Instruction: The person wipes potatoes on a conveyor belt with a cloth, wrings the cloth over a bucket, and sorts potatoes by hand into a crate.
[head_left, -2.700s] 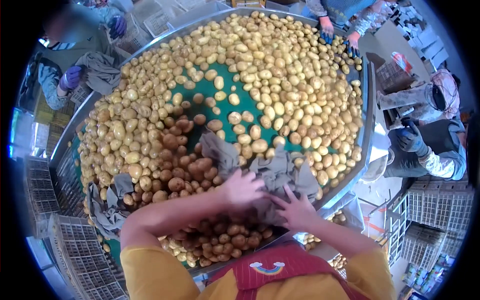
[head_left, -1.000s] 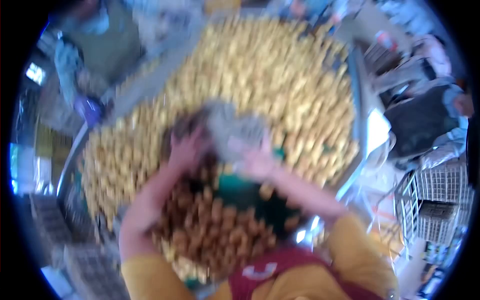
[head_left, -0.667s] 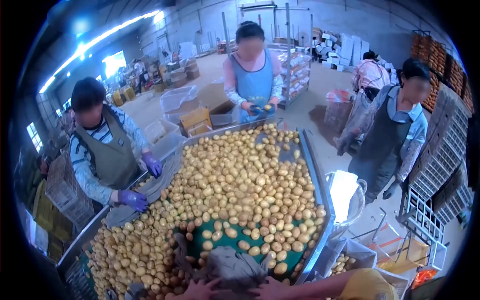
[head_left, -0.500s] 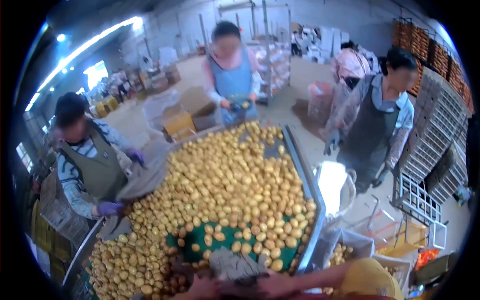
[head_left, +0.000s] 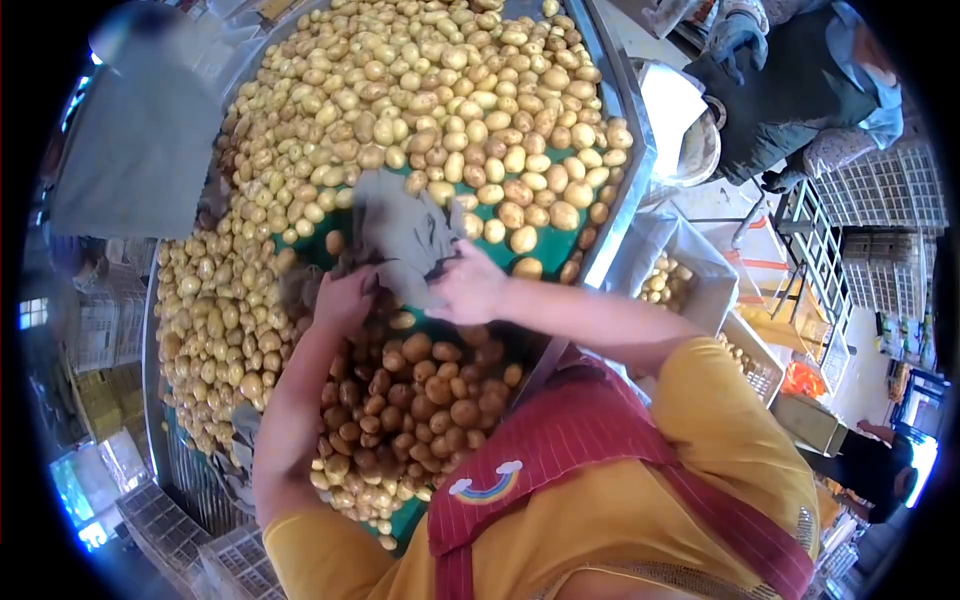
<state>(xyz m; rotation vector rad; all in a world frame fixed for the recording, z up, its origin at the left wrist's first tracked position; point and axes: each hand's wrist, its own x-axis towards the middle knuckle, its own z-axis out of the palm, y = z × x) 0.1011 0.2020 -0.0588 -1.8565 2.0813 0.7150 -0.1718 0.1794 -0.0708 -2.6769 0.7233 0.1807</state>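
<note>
Left of the hands, potatoes (head_left: 215,310) crowd the worktop (head_left: 634,150). The left hand (head_left: 345,300), fingers curled in, clutches the lower edge of a grey cloth (head_left: 400,235) bunched between both hands; the right hand (head_left: 468,287), partly closed, grips its near side. Farther right stands a lined bin (head_left: 724,272).

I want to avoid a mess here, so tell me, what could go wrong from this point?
The left hand and right hand are both on the gray cloth; pulling it might drag along the loose potatoes nearby. Other potatoes crowd the metal rim on the right, so a hard push that way could perhaps roll some over.
</note>
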